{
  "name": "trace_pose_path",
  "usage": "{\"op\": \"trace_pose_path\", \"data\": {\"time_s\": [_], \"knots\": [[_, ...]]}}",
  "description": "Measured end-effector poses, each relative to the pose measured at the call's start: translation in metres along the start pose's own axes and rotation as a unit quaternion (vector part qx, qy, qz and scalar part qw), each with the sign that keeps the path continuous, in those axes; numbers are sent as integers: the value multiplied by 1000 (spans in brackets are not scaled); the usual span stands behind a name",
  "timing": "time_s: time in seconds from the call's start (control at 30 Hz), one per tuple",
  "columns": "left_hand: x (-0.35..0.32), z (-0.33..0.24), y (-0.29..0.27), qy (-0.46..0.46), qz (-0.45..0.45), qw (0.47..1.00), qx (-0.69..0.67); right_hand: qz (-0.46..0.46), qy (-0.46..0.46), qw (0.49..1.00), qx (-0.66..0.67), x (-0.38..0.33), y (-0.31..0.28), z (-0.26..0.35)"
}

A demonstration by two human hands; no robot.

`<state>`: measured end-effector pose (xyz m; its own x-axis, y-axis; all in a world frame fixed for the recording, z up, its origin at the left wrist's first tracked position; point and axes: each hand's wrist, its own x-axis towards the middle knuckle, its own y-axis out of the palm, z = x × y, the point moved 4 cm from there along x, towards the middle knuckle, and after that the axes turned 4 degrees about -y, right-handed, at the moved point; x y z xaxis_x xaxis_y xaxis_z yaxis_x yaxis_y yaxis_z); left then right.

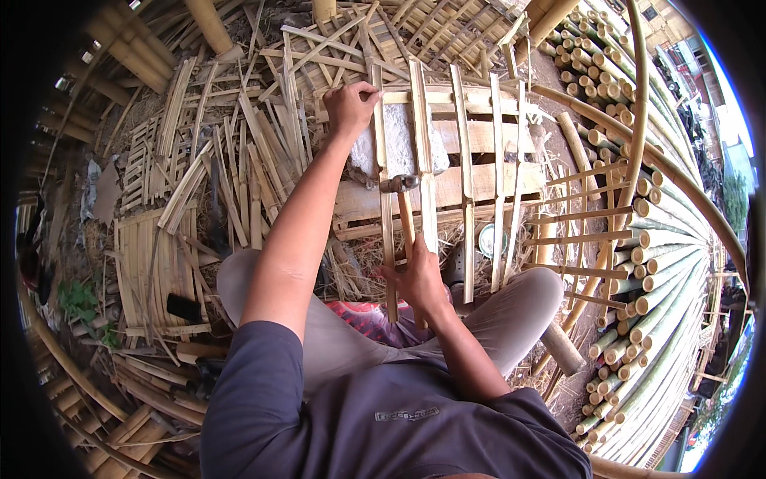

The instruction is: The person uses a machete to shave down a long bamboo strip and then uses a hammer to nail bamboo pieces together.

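Bamboo slats [420, 152] lie across a wooden pallet [479, 180] at twelve o'clock from the person's knees. Left hand [351, 104] pinches the top of one slat, grip pressed together. Right hand [416, 281] has its grip wrapped around a hammer [401, 199], head resting between two slats.

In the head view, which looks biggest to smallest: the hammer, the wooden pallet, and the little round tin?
1. Wooden pallet
2. Hammer, held in the right hand
3. Round tin, partly hidden by slats
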<state>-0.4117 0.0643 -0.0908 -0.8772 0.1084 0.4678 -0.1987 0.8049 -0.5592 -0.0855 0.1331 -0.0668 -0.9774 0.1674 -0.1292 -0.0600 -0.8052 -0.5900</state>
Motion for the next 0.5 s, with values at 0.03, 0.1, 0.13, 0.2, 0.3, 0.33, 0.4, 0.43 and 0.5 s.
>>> {"op": "trace_pose_path", "data": {"time_s": [0.03,0.1,0.13,0.2,0.3,0.33,0.4,0.43,0.5], "knots": [[0,-2,-2,3,-2,1000,3,-24,-25,999,13,0,2,-1],[1,-4,-5,-42,51,998,12,-33,-37,997,54,2,8,-9],[-1,-9,-10,3,17,1000,17,-37,-43,996,74,3,9,-9],[-10,-21,-22,91,-46,994,29,-33,-31,997,65,2,7,-12],[-34,-16,-48,12,-121,993,6,-34,-38,997,61,2,14,-17],[-49,-24,-52,-28,-145,989,-8,-35,-33,997,62,3,14,-25],[-86,-35,-59,-159,-112,979,-54,-36,-13,997,72,4,8,-34],[-109,-25,-62,-254,-86,959,-86,-29,-5,996,86,4,7,-29],[-156,-27,-63,-341,-27,931,-128,-30,-4,998,61,1,-2,-15]]}}
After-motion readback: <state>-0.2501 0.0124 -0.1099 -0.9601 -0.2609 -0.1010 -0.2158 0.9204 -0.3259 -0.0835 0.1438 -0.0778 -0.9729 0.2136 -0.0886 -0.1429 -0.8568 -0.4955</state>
